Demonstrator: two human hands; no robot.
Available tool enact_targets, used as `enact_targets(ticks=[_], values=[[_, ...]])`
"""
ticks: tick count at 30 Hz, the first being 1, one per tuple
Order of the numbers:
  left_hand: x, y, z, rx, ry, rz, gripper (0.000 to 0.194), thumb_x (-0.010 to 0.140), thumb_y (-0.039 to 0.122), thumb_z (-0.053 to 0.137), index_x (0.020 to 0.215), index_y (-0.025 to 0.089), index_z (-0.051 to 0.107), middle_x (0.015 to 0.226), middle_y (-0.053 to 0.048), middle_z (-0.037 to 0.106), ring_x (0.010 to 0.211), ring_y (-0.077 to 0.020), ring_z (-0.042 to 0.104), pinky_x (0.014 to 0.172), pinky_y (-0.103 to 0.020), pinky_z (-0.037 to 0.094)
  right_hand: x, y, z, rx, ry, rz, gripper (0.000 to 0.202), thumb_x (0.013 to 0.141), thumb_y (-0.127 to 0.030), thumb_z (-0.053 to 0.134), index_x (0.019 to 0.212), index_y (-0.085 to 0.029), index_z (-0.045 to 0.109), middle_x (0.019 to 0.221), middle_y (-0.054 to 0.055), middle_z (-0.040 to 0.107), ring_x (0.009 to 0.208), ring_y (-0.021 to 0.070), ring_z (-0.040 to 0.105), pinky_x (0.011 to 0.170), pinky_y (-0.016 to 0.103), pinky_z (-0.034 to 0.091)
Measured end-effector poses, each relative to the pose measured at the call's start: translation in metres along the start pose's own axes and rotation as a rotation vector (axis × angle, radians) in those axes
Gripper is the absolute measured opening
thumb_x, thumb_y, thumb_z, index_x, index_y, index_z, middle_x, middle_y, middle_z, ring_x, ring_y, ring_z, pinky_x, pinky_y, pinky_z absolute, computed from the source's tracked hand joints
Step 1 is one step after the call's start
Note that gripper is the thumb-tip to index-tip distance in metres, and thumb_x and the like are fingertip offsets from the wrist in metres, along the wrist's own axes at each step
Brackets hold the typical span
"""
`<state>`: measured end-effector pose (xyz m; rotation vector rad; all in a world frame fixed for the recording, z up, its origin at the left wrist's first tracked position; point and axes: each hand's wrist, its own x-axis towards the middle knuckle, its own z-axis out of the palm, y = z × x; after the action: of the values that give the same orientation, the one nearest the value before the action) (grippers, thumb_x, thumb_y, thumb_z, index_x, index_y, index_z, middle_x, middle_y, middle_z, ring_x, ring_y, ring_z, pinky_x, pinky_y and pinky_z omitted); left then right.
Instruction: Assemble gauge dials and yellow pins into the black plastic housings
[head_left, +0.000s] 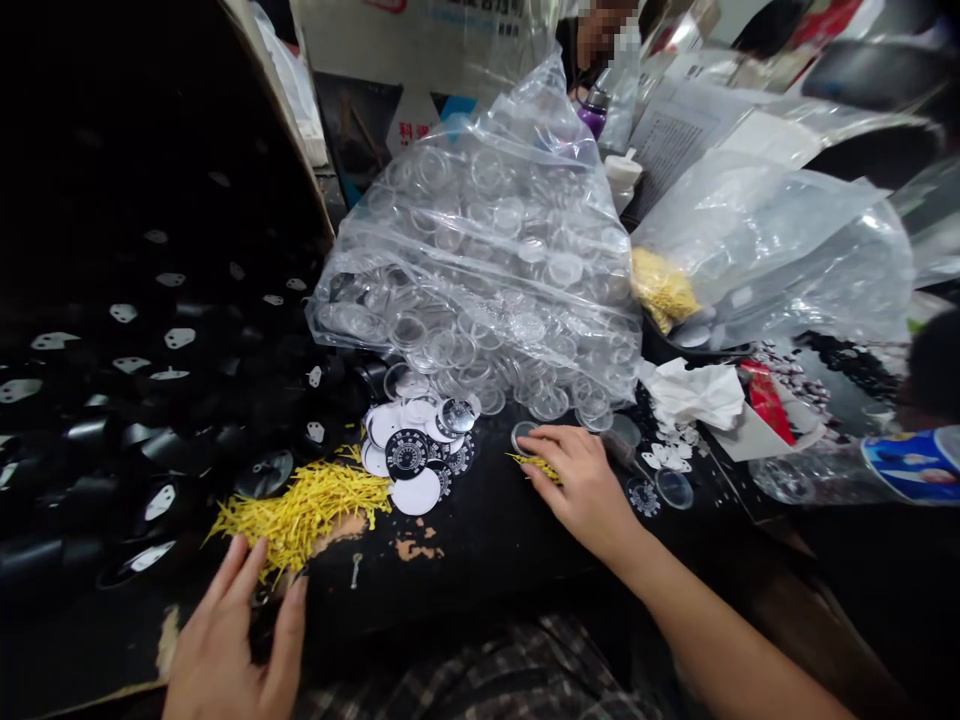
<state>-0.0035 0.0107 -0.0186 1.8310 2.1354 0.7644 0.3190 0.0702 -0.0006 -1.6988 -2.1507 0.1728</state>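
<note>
At the lower left, my left hand (pixel 236 635) has its fingers spread at the near edge of a heap of thin yellow plastic pointers (pixel 307 510). Nothing shows in its grasp. My right hand (pixel 581 485) rests on the black tabletop with fingers stretched out and apart. A few yellow pointers (pixel 541 466) lie under and between those fingers, beside a clear round cover (pixel 523 437). Between the hands is a pile of round dial discs, some blank white side up (pixel 417 492), one black with white markings (pixel 406 454). A small key-shaped piece (pixel 356 571) lies near the heap.
A large clear bag (pixel 480 250) spills round clear covers behind the discs. Black cup-like housings with white plates (pixel 161 500) fill the left. At right are crumpled tissue (pixel 694 393), small white plates (pixel 667 455), and a plastic bottle (pixel 825 465). A person (pixel 600 40) sits behind.
</note>
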Motion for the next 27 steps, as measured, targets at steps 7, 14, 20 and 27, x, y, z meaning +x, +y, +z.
enact_targets(ticks=[7, 14, 20, 27], values=[[0.010, 0.006, 0.020, -0.011, 0.049, 0.139, 0.059, 0.091, 0.045, 0.044, 0.141, 0.013, 0.038, 0.146, -0.017, 0.040, 0.134, -0.0305, 0.036, 0.109, -0.047, 0.032, 0.032, -0.003, 0.011, -0.112, -0.100, 0.015, 0.029, 0.090, -0.024, 0.055, 0.117, -0.016, 0.060, 0.117, 0.009, 0.060, 0.107, 0.0261, 0.053, 0.095, 0.043, 0.043], [-0.010, 0.003, -0.001, -0.137, 0.109, 0.150, 0.043, 0.092, 0.017, 0.048, 0.134, 0.023, 0.046, 0.140, -0.010, 0.049, 0.129, -0.0230, 0.044, 0.107, -0.042, 0.036, 0.041, 0.001, 0.014, -0.015, -0.061, -0.145, 0.034, 0.094, -0.032, 0.042, 0.116, -0.014, 0.060, 0.119, 0.012, 0.060, 0.109, 0.0286, 0.055, 0.096, 0.047, 0.042], [0.005, -0.026, -0.031, -0.068, 0.408, -0.110, 0.041, 0.090, 0.028, 0.054, 0.129, 0.020, 0.049, 0.125, -0.012, 0.054, 0.116, -0.0265, 0.052, 0.100, -0.042, 0.041, 0.022, -0.021, 0.021, 0.206, -0.085, -0.238, 0.027, 0.094, -0.042, 0.045, 0.111, -0.026, 0.059, 0.110, 0.004, 0.064, 0.105, 0.0244, 0.056, 0.091, 0.044, 0.042], [0.034, -0.033, -0.022, -0.060, 0.328, -0.265, 0.053, 0.083, 0.044, 0.061, 0.126, 0.015, 0.049, 0.121, -0.015, 0.055, 0.115, -0.0314, 0.048, 0.100, -0.049, 0.037, 0.012, -0.068, 0.026, 0.363, -0.246, -0.341, 0.020, 0.094, -0.031, 0.049, 0.112, -0.027, 0.056, 0.109, 0.002, 0.064, 0.104, 0.0203, 0.056, 0.090, 0.041, 0.040]])
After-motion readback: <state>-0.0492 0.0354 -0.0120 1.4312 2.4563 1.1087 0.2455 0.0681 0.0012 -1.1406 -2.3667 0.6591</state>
